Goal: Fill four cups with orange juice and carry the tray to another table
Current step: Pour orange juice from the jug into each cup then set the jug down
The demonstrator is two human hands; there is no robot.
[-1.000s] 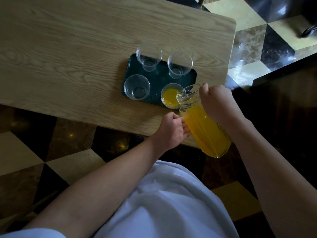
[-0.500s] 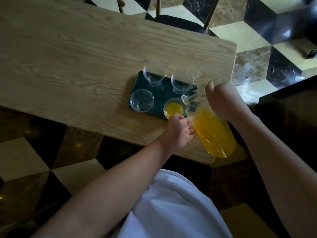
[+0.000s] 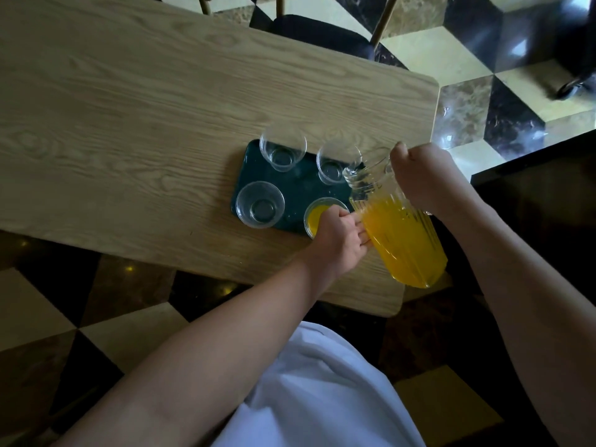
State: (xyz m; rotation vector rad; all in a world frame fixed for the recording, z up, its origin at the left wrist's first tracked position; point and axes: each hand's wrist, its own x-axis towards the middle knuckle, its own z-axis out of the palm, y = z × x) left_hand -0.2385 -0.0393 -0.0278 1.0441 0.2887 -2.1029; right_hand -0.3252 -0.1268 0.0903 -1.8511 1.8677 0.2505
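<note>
While we hold the ribbed glass pitcher (image 3: 400, 221) of orange juice tilted above the tray's near right corner, our right hand (image 3: 419, 175) is clenched around its handle and our left hand (image 3: 338, 240) steadies it, fingers pressed against the pitcher's side just beside the filled cup (image 3: 317, 216). That cup sits at the near right of the dark green tray (image 3: 292, 185); the near left cup (image 3: 259, 204), far left cup (image 3: 283, 150) and far right cup (image 3: 335, 162) look empty. We judge one of four cups done, and the spout hangs close to the far right cup.

What could go wrong, as we see it: the pitcher is heavy with juice, so a quick tilt could send a gush past the light clear cup or knock it over. Our left knuckles sit right by the filled cup's rim, and a nudge there could spill it onto the tray. The tray lies near the tabletop's near edge, and part of the pitcher hangs out beyond that edge, so any drip there would land on the floor.

The wooden table (image 3: 145, 108) has a pale grain and rounded corners. Around it the floor (image 3: 483, 69) is glossy tile in black, cream and brown, and a dark chair (image 3: 319, 30) stands at the far edge.
</note>
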